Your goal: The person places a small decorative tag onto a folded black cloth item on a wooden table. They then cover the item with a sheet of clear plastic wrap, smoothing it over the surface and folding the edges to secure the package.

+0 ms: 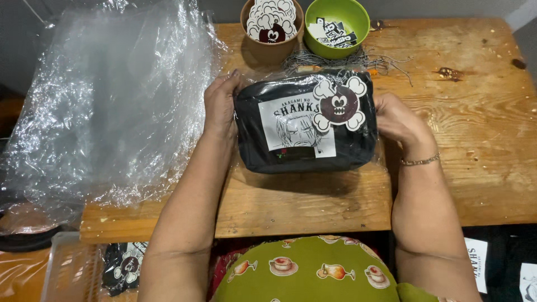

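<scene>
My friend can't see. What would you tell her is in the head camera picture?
Two hands, the left hand and right hand, hold a black folded garment in clear plastic over a wooden table. A skull sticker lies on top; a brown bowl and green bowl sit behind.

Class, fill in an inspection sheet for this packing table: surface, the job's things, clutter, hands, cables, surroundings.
Surface: wooden table, stained and scuffed.
Job's things: folded black garment in a clear bag, a printed label and a skull-shaped sticker on its front.
Clutter: heap of clear plastic bags; brown cup and green bowl, both holding stickers; ball chains.
Hands: left hand and right hand grip the bag's two ends.
Cables: nothing seen.
Surroundings: clear crate lower left; more black garments lower right.
</scene>
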